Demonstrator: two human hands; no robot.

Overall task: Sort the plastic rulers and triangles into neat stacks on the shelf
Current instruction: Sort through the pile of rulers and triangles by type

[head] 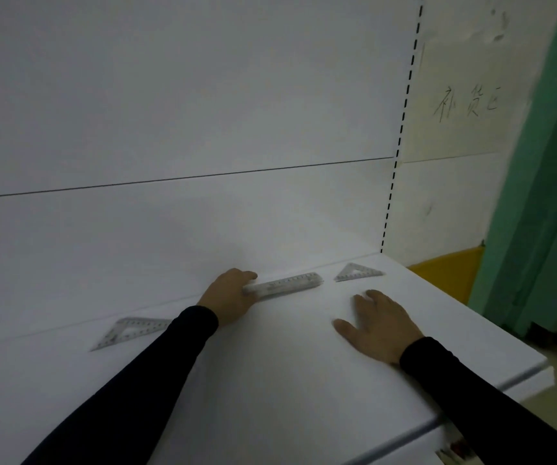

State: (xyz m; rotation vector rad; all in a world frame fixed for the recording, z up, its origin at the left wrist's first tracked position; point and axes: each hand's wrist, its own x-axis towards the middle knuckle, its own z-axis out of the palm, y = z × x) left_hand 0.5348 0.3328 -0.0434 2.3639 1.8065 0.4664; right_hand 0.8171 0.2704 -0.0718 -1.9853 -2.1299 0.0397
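A clear plastic ruler [290,283] lies along the back of the white shelf [270,380]. My left hand [230,297] grips its left end, fingers curled over it. My right hand [379,325] rests flat on the shelf with fingers spread, holding nothing, a short way in front of the ruler's right end. A small clear triangle [357,272] lies flat at the back right corner. A larger clear triangle [129,332] lies flat at the left, partly behind my left sleeve.
A white back panel [186,129] rises right behind the shelf, with a slotted upright [401,129] at its right end. The shelf's right and front edges drop off near my right forearm. A green curtain [545,196] and a yellow box [448,276] stand to the right.
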